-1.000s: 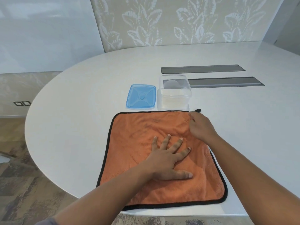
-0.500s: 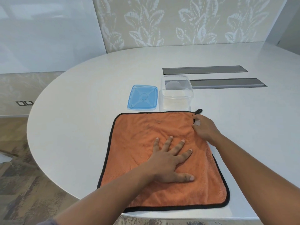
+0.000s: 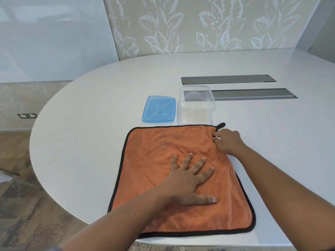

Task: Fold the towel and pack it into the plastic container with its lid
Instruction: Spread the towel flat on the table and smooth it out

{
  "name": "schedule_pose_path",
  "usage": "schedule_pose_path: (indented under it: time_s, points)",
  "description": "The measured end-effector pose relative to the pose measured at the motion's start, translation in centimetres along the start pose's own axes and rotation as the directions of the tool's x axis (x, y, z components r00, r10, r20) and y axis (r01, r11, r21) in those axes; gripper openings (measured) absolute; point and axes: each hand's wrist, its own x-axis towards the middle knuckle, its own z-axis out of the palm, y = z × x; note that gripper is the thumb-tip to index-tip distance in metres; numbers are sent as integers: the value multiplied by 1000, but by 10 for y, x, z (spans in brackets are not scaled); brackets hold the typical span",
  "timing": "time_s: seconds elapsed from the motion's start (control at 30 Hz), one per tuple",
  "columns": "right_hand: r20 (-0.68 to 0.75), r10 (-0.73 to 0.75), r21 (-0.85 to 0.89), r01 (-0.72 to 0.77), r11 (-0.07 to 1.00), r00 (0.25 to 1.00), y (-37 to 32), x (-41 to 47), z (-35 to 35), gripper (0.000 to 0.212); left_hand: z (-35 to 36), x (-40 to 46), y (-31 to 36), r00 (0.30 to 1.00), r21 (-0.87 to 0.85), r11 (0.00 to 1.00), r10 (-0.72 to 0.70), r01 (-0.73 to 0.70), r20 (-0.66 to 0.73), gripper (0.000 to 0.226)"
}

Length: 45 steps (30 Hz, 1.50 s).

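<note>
Head view shows the orange towel (image 3: 163, 169) lying flat, just in front of the clear container (image 3: 196, 105) and blue lid (image 3: 159, 109). Left hand (image 3: 188, 183) presses spread on its middle, anchoring it, while right hand (image 3: 227, 142) pinches its far right corner, probably to start a fold.

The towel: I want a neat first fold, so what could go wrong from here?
1. The right hand pinches only the far right corner of the towel, so the fold may skew.
2. The open container and blue lid sit just beyond the far edge; a lifted corner might nudge them.
</note>
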Motion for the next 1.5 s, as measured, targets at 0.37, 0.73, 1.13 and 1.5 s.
schedule_pose_path:
  time_s: [0.37, 0.73, 1.13, 1.5]
  points:
    - [15, 75, -39, -74, 996, 997, 2, -8, -15, 41, 0, 0, 0, 1000, 1, 1000, 0, 0, 6, 95]
    - [-187, 55, 253, -6, 967, 981, -10, -13, -1, 22, 0, 0, -1, 1000, -5, 1000, 5, -5, 6, 95]
    - [-119, 83, -216, -108, 971, 989, -5, -36, 33, 77, 3, -1, 1, 999, -3, 999, 41, -41, 26, 99]
    - [-57, -203, -171, 191, 967, 978, -14, -33, 47, 80, -24, 6, -70, 856, -183, 946, -321, 268, -405, 62]
